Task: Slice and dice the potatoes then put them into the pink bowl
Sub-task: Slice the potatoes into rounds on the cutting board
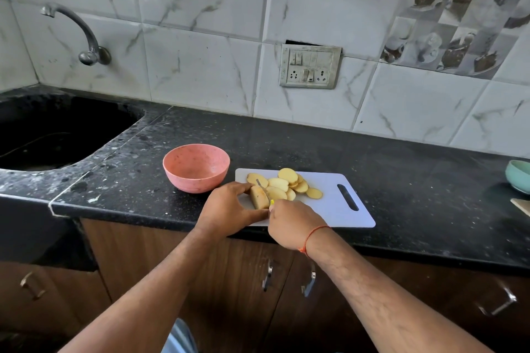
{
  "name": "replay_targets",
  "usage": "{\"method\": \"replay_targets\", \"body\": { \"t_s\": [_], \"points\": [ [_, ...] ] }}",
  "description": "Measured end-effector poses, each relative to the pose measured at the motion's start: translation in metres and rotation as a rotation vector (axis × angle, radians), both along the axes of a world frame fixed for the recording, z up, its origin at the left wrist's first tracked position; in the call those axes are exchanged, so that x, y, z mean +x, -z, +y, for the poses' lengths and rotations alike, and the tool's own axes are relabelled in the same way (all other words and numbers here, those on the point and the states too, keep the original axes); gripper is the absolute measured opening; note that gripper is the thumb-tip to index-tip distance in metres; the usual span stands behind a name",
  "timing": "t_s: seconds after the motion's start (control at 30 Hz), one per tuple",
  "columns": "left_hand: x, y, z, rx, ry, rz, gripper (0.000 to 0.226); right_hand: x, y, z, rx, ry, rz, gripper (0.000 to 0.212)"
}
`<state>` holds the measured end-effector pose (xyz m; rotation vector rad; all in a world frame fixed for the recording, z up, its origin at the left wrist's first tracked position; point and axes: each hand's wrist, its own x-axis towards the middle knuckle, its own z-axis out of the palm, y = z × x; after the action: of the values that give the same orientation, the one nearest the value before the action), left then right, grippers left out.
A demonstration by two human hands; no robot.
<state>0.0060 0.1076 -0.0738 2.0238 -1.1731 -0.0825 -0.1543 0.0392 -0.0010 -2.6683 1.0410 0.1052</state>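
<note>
Left hand grips the uncut potato piece on the white board at frame centre, fingers curled round it; right hand is closed round the knife, blade resting on the piece. Slices are piled on the board just behind. Pink bowl sits on the counter touching the board's left end; teal bowl at right edge.

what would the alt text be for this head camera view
A person slices a potato piece on a white cutting board, left hand steadying it, right hand working a knife. Cut slices lie behind; an empty pink bowl sits left on the black counter.
</note>
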Motion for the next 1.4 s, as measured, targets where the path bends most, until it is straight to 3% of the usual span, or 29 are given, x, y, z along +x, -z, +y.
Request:
{"method": "replay_targets", "body": {
  "t_s": [0.13, 0.27, 0.4, 0.63, 0.93, 1.17, 1.4],
  "points": [
    [-0.008, 0.009, 0.007, 0.010, 0.061, -0.120, 0.105, -0.003, 0.001, 0.000, -0.001, 0.006, -0.023, 0.020],
    [-0.015, 0.025, 0.027, -0.114, 0.155, -0.434, 0.086, -0.008, 0.001, 0.002, -0.017, -0.015, -0.053, 0.017],
    [-0.012, 0.045, 0.031, -0.055, 0.188, -0.607, 0.069, -0.010, 0.002, 0.002, -0.023, -0.018, -0.065, 0.014],
    [-0.010, 0.048, 0.028, -0.081, 0.159, -0.616, 0.058, -0.015, 0.010, 0.001, -0.047, -0.025, -0.102, 0.013],
    [-0.020, 0.041, 0.027, -0.156, 0.139, -0.492, 0.053, -0.016, 0.006, -0.007, -0.025, -0.025, -0.048, 0.016],
    [-0.019, 0.040, 0.028, -0.145, 0.153, -0.454, 0.058, -0.007, -0.001, -0.006, 0.011, -0.014, -0.009, 0.012],
    [-0.015, 0.039, 0.029, -0.125, 0.147, -0.461, 0.059, -0.003, 0.001, -0.009, 0.005, -0.039, -0.001, 0.021]
  ]
}}
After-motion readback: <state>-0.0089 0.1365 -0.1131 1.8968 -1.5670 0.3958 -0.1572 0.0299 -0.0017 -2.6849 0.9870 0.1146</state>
